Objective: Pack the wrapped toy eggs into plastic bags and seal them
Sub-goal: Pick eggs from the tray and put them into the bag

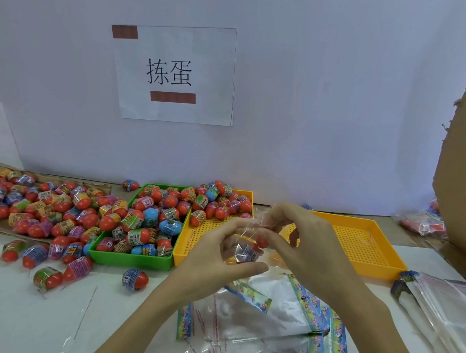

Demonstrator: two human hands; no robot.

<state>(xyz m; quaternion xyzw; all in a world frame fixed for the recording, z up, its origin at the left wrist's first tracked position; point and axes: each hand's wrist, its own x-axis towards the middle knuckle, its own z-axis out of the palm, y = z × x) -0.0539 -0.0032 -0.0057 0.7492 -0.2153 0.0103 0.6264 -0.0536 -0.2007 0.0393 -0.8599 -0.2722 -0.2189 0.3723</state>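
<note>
**Two hands on one clear bag of eggs**

Dozens of wrapped toy eggs, mostly red with bright printed bands, sprawl at nine o'clock; six more lie loose on the white table. A green tray beside them is heaped full. The left hand curls under a clear plastic bag holding red and yellow eggs, thumb against its underside. Above, the right hand pinches the bag's mouth with bent fingers. Two yellow trays sit at twelve o'clock: one part-filled, one bare. Empty bags lie at six o'clock.
</note>
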